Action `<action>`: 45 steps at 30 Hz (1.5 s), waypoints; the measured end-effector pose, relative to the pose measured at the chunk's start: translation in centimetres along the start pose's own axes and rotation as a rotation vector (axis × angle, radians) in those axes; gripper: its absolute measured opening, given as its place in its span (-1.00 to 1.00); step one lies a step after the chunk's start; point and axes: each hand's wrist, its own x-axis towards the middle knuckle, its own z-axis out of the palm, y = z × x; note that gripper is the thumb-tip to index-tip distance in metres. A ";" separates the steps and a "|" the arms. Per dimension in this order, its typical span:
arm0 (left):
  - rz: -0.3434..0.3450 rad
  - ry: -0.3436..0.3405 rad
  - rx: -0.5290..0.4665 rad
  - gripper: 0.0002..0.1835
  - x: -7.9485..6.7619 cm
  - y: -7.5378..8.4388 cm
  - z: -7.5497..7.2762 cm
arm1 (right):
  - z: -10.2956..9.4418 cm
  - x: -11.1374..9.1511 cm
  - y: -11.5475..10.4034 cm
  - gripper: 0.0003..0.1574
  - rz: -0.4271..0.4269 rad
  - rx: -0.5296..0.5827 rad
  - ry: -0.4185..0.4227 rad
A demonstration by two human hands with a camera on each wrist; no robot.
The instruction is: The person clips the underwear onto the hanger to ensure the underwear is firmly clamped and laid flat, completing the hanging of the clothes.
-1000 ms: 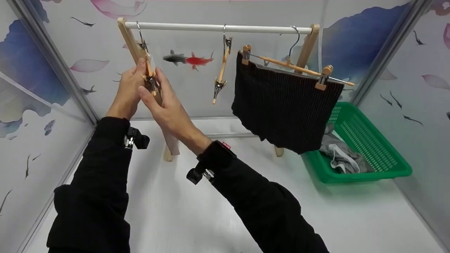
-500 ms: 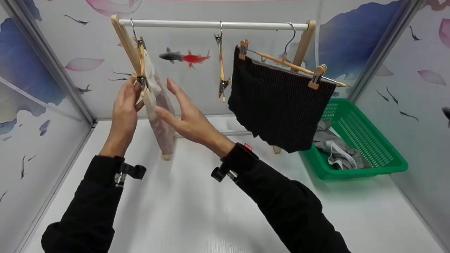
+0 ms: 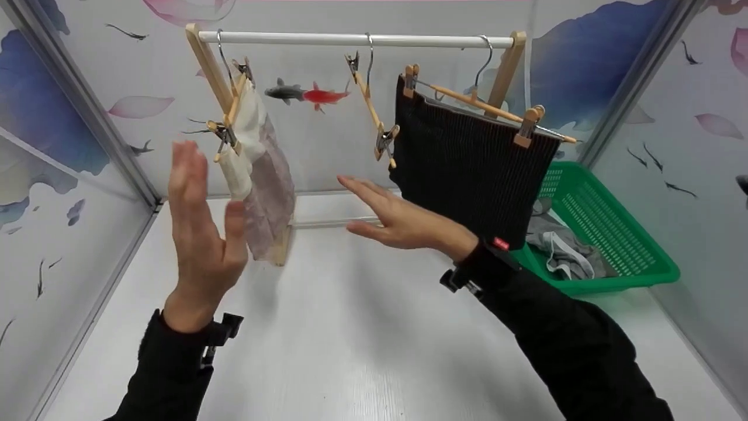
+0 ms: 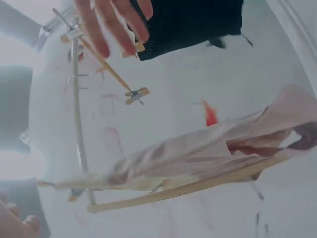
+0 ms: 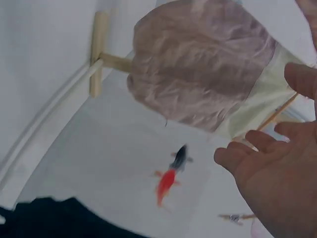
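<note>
My left hand (image 3: 204, 240) is raised with straight fingers in front of the left hanger (image 3: 234, 111) and holds nothing. On that hanger, clips grip a mauve garment (image 3: 266, 187) with a cream top band; the right wrist view shows the mauve cloth (image 5: 198, 64) spread broadly. My right hand (image 3: 409, 222), fingers stretched out, is in the air between this garment and a black ribbed garment (image 3: 467, 169). It touches neither. A middle hanger (image 3: 368, 105) with bare clips hangs above my right hand. The black garment is clipped to the right hanger (image 3: 485, 105).
All the hangers hook over the white rail (image 3: 356, 40) of a wooden-ended rack (image 3: 508, 70). At the right, a green basket (image 3: 637, 234) contains grey cloth (image 3: 564, 245) with white trim. Patterned walls (image 3: 695, 117) enclose the white tabletop (image 3: 327, 351).
Both hands have let go of the left hanger and its garment. My left hand has drawn back and down, my right hand to the right. The left and middle hangers have turned slightly.
</note>
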 end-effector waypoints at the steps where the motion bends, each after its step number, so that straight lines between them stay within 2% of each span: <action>1: 0.061 -0.005 0.012 -0.46 -0.4 0.3 0.3 | -0.4 -0.8 1.0 -0.08 0.023 -0.020 -0.029; 4: 0.188 -0.101 0.008 -0.59 -1.7 0.9 0.9 | -2.0 -3.5 4.3 -0.17 0.106 -0.047 -0.085; 9: 0.306 -0.381 -0.017 -0.63 -4.3 1.3 2.0 | -4.8 -8.5 9.5 -0.27 0.300 0.009 -0.097; 13: 0.321 -0.551 -0.022 -0.58 -6.9 1.4 3.9 | -6.3 -12.6 12.4 -0.25 0.461 0.048 -0.115; 17: 0.316 -0.663 -0.052 -0.51 -9.7 1.9 6.7 | -7.0 -15.9 14.5 -0.31 0.519 0.021 -0.152; 19: 0.305 -0.714 -0.061 -0.49 -10.9 2.4 8.3 | -7.4 -17.1 15.4 -0.38 0.533 0.056 -0.112; 22: 0.283 -0.792 -0.066 -0.48 -12.6 3.4 10.7 | -8.1 -18.4 16.5 -0.45 0.581 0.155 -0.004; 24: 0.281 -0.827 -0.070 -0.49 -13.5 4.1 12.4 | -8.6 -19.2 17.0 -0.45 0.626 0.175 0.038; 26: 0.290 -0.851 -0.081 -0.51 -14.3 4.8 14.1 | -8.9 -19.9 17.4 -0.42 0.667 0.136 0.022; 29: 0.317 -0.862 -0.091 -0.54 -15.0 5.8 16.3 | -8.9 -21.2 18.2 -0.33 0.723 0.073 -0.056; 33: 0.337 -0.875 -0.077 -0.56 -15.3 6.8 18.8 | -8.2 -22.8 19.3 -0.14 0.823 0.049 -0.127; 38: 0.356 -0.931 -0.039 -0.55 -15.3 7.8 21.0 | -7.9 -24.5 19.8 0.22 0.993 -0.046 -0.230; 40: 0.382 -0.952 -0.007 -0.55 -15.4 8.2 21.7 | -8.0 -25.0 19.8 0.27 1.039 -0.067 -0.281; 41: 0.392 -0.964 0.005 -0.55 -15.4 8.4 22.0 | -8.0 -25.2 19.7 0.27 1.055 -0.080 -0.303; 45: 0.460 -0.994 0.032 -0.56 -15.2 9.3 23.4 | -8.2 -25.4 19.4 -0.31 1.034 -0.169 -0.392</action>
